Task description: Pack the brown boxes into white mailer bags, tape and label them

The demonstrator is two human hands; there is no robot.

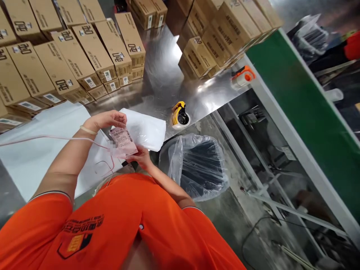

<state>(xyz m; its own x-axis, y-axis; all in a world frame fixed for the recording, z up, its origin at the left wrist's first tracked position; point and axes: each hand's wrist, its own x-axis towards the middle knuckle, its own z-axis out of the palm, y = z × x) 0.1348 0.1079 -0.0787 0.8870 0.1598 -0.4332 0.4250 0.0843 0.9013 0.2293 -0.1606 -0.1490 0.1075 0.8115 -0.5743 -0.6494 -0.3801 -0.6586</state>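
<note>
A small stack of pink-white printed labels (123, 140) is in my right hand (142, 157), whose fingers close on its lower edge. My left hand (112, 119) is just above the labels' top edge, fingers curled and pressed together; what they pinch, if anything, is too small to make out. Behind the labels lies a folded white plastic bag (147, 129) on the metal table (157, 56). A larger white sheet (64, 120) spreads under my left forearm. A pink cord crosses that forearm and hangs near the labels.
Brown cartons (75, 60) fill the table's left, with more cartons (222, 33) at its far right. A yellow tape dispenser (180, 116) sits at the near edge, an orange one (244, 77) farther right. Below is a bin (199, 165) lined with clear plastic, beside a metal frame and green surface (303, 105).
</note>
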